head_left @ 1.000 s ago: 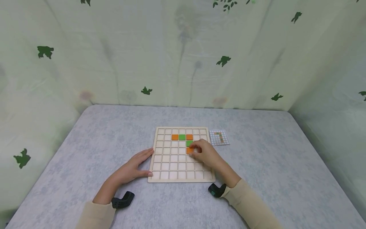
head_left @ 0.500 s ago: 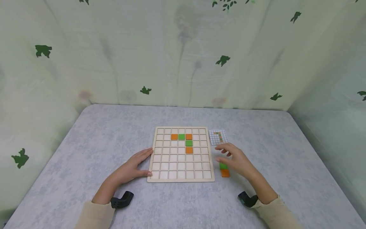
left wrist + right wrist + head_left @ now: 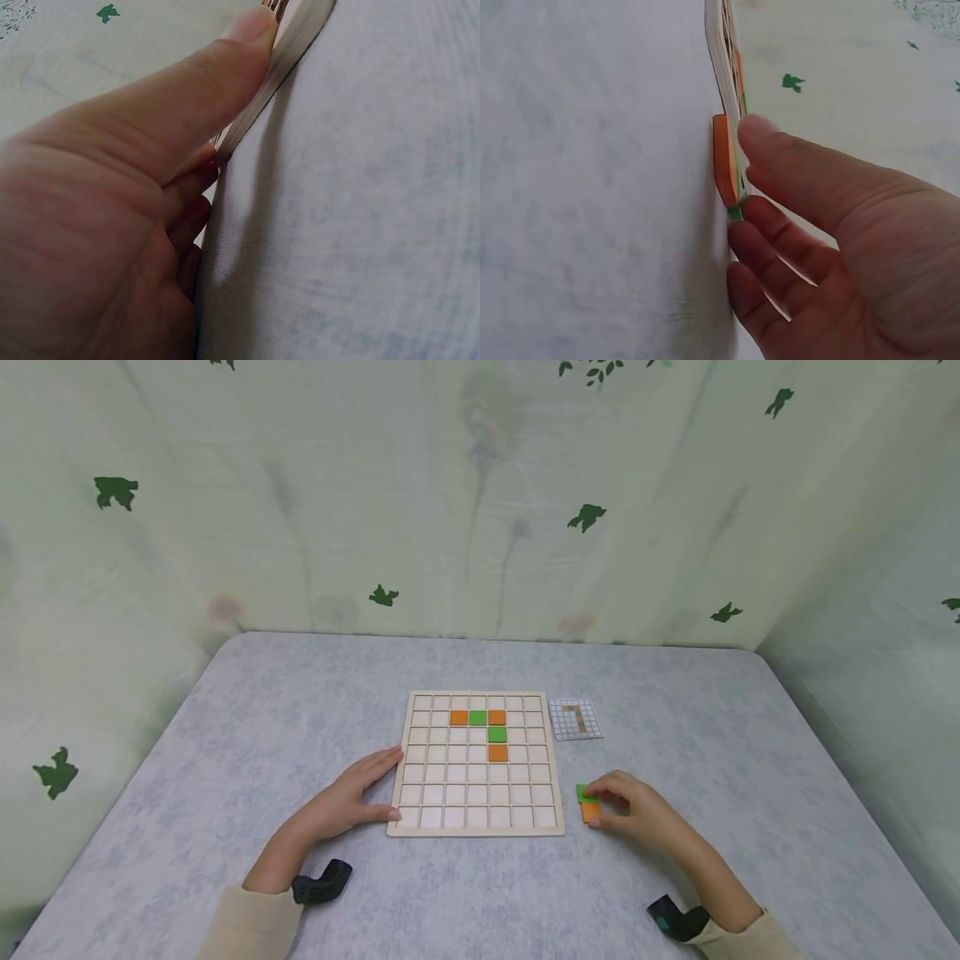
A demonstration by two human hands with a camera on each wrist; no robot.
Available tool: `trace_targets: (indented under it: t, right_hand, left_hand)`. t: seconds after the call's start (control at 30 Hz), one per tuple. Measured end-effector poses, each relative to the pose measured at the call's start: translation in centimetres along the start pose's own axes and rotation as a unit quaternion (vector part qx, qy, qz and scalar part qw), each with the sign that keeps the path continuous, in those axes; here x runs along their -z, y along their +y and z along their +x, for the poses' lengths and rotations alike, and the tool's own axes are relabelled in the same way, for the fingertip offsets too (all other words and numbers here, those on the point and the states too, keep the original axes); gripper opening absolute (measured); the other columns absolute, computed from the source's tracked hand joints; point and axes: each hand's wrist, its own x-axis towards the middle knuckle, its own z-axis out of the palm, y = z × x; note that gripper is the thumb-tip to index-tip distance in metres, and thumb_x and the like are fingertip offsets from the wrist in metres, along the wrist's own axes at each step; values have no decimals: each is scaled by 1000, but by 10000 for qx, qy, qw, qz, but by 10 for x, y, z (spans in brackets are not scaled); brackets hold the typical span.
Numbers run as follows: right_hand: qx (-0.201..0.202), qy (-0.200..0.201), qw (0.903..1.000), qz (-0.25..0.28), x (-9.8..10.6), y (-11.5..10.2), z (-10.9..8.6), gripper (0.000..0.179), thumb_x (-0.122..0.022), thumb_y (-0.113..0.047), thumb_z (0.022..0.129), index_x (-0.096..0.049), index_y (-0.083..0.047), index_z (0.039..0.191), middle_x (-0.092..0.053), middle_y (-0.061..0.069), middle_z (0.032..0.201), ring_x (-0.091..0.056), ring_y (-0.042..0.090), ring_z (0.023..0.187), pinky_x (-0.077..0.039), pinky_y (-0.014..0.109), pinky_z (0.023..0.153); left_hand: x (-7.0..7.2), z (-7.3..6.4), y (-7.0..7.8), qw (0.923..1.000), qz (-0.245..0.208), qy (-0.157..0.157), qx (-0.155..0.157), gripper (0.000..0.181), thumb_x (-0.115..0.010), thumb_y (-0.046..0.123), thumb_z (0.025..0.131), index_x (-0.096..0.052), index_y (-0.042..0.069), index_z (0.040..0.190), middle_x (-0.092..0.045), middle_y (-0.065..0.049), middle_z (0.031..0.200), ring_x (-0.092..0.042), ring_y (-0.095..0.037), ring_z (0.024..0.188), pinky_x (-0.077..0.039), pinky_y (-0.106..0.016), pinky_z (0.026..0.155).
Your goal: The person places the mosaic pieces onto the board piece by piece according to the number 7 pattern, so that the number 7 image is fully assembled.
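The left hand (image 3: 347, 797) rests along the left edge of the wooden grid board (image 3: 467, 832), fingers at its side and thumb near the lower corner. Right of the board, the right hand (image 3: 637, 810) has its thumb and index finger at opposite sides of an orange square tile (image 3: 591, 812), pinching it. A green tile (image 3: 582, 792) lies against that tile, partly under the fingertips. In the right wrist view the orange tile (image 3: 721, 157) shows edge-on beside the thumb. Orange and green tiles sit in board cells, the lowest an orange tile (image 3: 497, 752).
A small pattern card (image 3: 576, 720) lies right of the board's upper corner, printed with an orange and green figure. The grey table (image 3: 300, 693) ends at a pale curtain (image 3: 465, 527) with green bird shapes.
The right hand let go of the orange tile in the board, moved right and down off the board, and reached the loose tiles. The left hand stayed put.
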Motion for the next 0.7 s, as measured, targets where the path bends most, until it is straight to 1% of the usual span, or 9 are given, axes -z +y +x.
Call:
trace_targets:
  t: [0.1, 0.17, 0.27, 0.37, 0.53, 0.6, 0.7]
  right_hand:
    - [-9, -34, 10000, 5, -2, 0, -2, 31, -74, -23, 74, -63, -17, 102, -55, -8, 105, -50, 14, 100, -42, 36, 87]
    - [22, -64, 10000, 24, -3, -1, -2, 30, -74, -21, 74, -63, -17, 102, -54, -8, 104, -50, 14, 100, -41, 36, 87]
    - [31, -99, 9999, 51, -3, -2, -3, 30, -74, -18, 74, -63, -17, 102, -54, -8, 103, -50, 14, 98, -42, 34, 87]
    - [-21, -40, 9999, 167, -3, -1, -3, 27, -72, -18, 76, -63, -16, 102, -55, -7, 101, -51, 13, 93, -44, 30, 81]
    - [-209, 135, 9992, 316, -5, 3, 0, 22, -65, -18, 84, -62, -15, 105, -55, -5, 91, -51, 13, 80, -46, 25, 66]
    - [-247, 177, 9991, 293, -5, 5, 2, 21, -63, -16, 85, -62, -15, 106, -55, -5, 88, -50, 13, 77, -45, 24, 63]
    - [-186, 271, 9991, 267, -7, 6, 5, 22, -63, -13, 85, -62, -13, 107, -54, -5, 85, -48, 13, 74, -44, 24, 61]
  left_hand:
    - [0, 0, 0, 10000, -15, 14, -2, 89, -69, 43, 74, -26, 4, 142, -22, -14, 145, -15, -36, 131, -17, -56, 100]
    - [0, 0, 0, 10000, -22, 10, -1, 90, -69, 43, 74, -26, 4, 142, -22, -13, 145, -15, -36, 131, -17, -56, 100]
    - [0, 0, 0, 10000, -11, 15, -4, 90, -70, 43, 74, -26, 4, 142, -23, -13, 145, -15, -35, 131, -17, -55, 100]
    - [0, 1, 0, 10000, -3, 22, -17, 90, -70, 43, 73, -26, 4, 141, -23, -13, 145, -15, -35, 131, -17, -55, 100]
    - [0, 1, 1, 10000, -18, 28, -43, 89, -70, 43, 74, -26, 3, 141, -23, -14, 145, -15, -36, 131, -17, -56, 100]
    - [0, 1, 1, 10000, -29, 44, -36, 89, -70, 42, 74, -26, 4, 141, -23, -14, 145, -15, -36, 131, -17, -55, 100]
    - [0, 1, 0, 10000, -32, 60, -24, 90, -70, 43, 73, -26, 4, 142, -23, -13, 145, -15, -35, 131, -17, -55, 100]
